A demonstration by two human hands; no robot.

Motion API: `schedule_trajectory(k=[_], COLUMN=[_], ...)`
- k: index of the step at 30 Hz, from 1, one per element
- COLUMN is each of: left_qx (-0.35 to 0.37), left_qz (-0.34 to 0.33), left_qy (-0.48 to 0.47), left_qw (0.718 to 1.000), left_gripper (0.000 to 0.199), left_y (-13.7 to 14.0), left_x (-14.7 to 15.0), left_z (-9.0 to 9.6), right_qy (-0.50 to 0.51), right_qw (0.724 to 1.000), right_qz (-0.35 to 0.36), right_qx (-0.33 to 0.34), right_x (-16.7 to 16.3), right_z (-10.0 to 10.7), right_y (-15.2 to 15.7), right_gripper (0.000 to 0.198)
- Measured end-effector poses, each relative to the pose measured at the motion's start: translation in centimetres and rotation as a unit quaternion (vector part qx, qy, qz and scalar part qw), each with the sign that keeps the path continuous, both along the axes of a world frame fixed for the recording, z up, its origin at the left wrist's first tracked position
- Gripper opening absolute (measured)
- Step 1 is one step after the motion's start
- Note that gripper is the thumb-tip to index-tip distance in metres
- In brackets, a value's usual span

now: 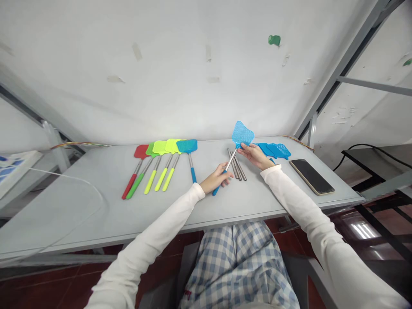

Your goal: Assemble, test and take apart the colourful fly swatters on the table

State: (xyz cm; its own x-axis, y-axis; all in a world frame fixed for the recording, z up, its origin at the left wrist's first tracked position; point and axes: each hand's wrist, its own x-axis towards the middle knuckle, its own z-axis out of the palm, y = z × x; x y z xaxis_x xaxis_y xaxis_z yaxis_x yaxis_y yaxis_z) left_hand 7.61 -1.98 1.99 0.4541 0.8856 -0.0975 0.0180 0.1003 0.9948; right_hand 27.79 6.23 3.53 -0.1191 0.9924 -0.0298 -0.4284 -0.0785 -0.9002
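Observation:
A blue fly swatter [242, 134] is held tilted above the table, its mesh head up and its blue handle low. My left hand [218, 177] closes round it near the top of the handle. At the base of the mesh head, my right hand [254, 154] pinches the swatter where the metal rod joins. Several bare metal rods [240, 169] lie on the table behind and between my hands. Beyond my right wrist is a fanned group of blue swatter heads [279, 150], partly hidden by that hand.
Left of my hands lie finished-looking swatters: a teal one [187, 146], several yellow ones [160, 174], a green one [136, 185] and a red one [129, 186]. A phone [312, 176] rests at right on the grey table [106, 223]. A white wall stands behind.

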Motion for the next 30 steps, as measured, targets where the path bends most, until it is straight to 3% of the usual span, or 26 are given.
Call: schedule_trajectory(k=[4,8,13,18,21,26,28,30], left_qx=[0.081,0.082,0.085,0.143,0.163,0.223,0.244,0.258], left_qz=[0.028,0.128,0.239,0.221,0.216,0.15,0.131,0.119], left_qy=[0.014,0.042,0.194,0.422,0.501,0.52,0.516,0.514], left_qw=[0.996,0.987,0.948,0.868,0.822,0.811,0.811,0.81], left_gripper=[0.064,0.058,0.062,0.064,0.06,0.059,0.056,0.053], left_y=[-1.0,-0.2,1.2,-0.3,-1.9,-4.2,-4.6,-4.5], left_x=[-0.6,-2.0,-4.5,-5.3,-5.6,-6.8,-7.1,-7.3], left_z=[-0.7,-0.6,0.0,0.2,0.2,-0.4,-0.9,-1.3], right_qy=[-0.062,-0.129,-0.194,-0.245,-0.267,-0.334,-0.395,-0.474], right_qw=[0.998,0.991,0.979,0.967,0.96,0.933,0.901,0.849], right_qz=[0.02,0.005,-0.032,-0.028,-0.027,-0.04,-0.062,-0.084], right_qx=[0.008,0.036,0.05,0.071,0.079,0.124,0.169,0.216], right_x=[0.1,0.3,0.9,1.0,0.9,1.4,1.7,1.9], right_z=[0.6,0.8,0.2,-0.3,-0.4,-0.5,-0.5,-0.4], right_y=[-0.3,-0.6,-0.2,0.1,0.1,0.3,0.2,0.0], right_gripper=[0.01,0.015,0.011,0.013,0.014,0.017,0.02,0.023])
